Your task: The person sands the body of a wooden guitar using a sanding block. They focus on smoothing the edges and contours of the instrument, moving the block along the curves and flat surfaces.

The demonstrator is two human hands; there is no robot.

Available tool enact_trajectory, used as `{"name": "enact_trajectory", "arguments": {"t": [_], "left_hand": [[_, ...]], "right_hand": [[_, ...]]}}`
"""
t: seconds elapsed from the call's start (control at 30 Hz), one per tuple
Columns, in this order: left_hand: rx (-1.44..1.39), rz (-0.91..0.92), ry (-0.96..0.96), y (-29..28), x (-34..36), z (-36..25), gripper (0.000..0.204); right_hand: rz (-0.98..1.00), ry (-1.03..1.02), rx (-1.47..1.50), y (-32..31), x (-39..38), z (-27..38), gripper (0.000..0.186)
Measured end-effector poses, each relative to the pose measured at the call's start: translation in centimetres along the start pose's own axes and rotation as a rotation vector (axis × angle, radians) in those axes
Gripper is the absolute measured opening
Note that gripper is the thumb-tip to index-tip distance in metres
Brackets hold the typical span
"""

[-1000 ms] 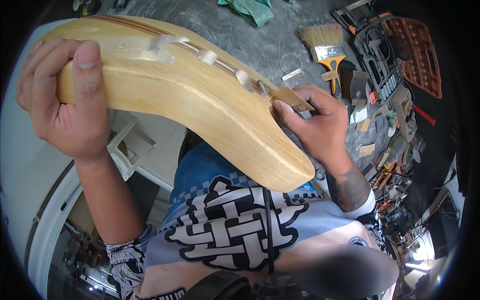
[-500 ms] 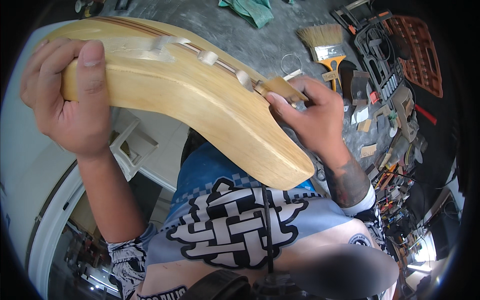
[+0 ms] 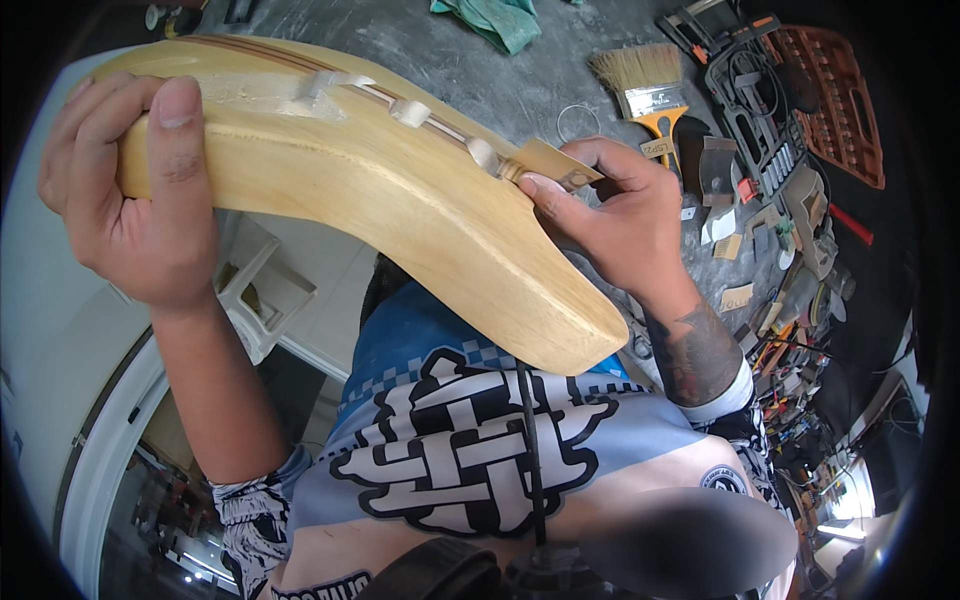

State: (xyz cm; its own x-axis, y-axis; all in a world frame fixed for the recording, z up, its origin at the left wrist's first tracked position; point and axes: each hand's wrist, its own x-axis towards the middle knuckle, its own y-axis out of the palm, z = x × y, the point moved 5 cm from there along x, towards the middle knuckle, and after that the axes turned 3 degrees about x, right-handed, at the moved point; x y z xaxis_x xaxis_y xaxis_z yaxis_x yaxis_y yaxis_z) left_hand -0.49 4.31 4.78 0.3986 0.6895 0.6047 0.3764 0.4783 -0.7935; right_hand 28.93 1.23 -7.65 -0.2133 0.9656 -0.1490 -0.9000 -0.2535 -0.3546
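Wood body (image 3: 400, 210), pale and curved like a guitar's, sits tilted across the person's lap, high at the left and sloping down to a rounded tip above the patterned shirt (image 3: 450, 450). Its upper face shows routed cavities and a dark stripe along the far edge. The left hand (image 3: 135, 205) wraps the upper end, fingers curled tight over the far side and the thumb lying flat along the near face. The right hand (image 3: 620, 225) pinches a folded piece of sandpaper (image 3: 550, 165) between thumb and fingertips, closed firmly on it, and presses its edge against the rim of the nearest cavity. Beyond the hands, on the grey floor (image 3: 480, 70), lie a paintbrush (image 3: 645, 90) with an orange handle, a green rag (image 3: 495, 18), a wire ring (image 3: 578, 122) and an open tool case (image 3: 830, 100) with scattered scraps nearby
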Motion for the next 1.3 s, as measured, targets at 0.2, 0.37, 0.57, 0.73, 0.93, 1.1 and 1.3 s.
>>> {"name": "enact_trajectory", "arguments": {"t": [0.2,0.37,0.57,0.73,0.93,1.1,1.3], "left_hand": [[0.022,-0.026,0.001,0.1,0.1,-0.1,0.012],[0.033,-0.008,-0.011,0.2,0.2,-0.4,0.013],[0.025,-0.028,-0.034,0.3,0.0,-0.2,0.013],[0.04,-0.005,-0.037,0.3,0.2,-0.4,0.012],[0.023,-0.027,-0.034,0.3,0.2,-0.2,0.011],[0.002,-0.032,-0.03,0.4,0.5,-0.4,0.009],[0.023,0.001,0.005,0.7,0.9,-0.4,0.008]], "right_hand": [[0.027,0.062,0.121,-0.3,-0.9,-1.4,0.024],[0.054,0.127,0.071,0.0,0.0,-0.2,0.024],[0.037,0.069,0.095,0.3,0.1,-0.7,0.023],[0.072,0.038,0.022,-0.2,-0.2,-0.2,0.022],[-0.03,-0.006,0.014,-0.3,0.5,0.3,0.022],[-0.141,0.08,0.222,-3.6,-1.5,-2.1,0.022],[-0.072,0.018,0.155,-1.7,-1.9,-1.5,0.024]]}}
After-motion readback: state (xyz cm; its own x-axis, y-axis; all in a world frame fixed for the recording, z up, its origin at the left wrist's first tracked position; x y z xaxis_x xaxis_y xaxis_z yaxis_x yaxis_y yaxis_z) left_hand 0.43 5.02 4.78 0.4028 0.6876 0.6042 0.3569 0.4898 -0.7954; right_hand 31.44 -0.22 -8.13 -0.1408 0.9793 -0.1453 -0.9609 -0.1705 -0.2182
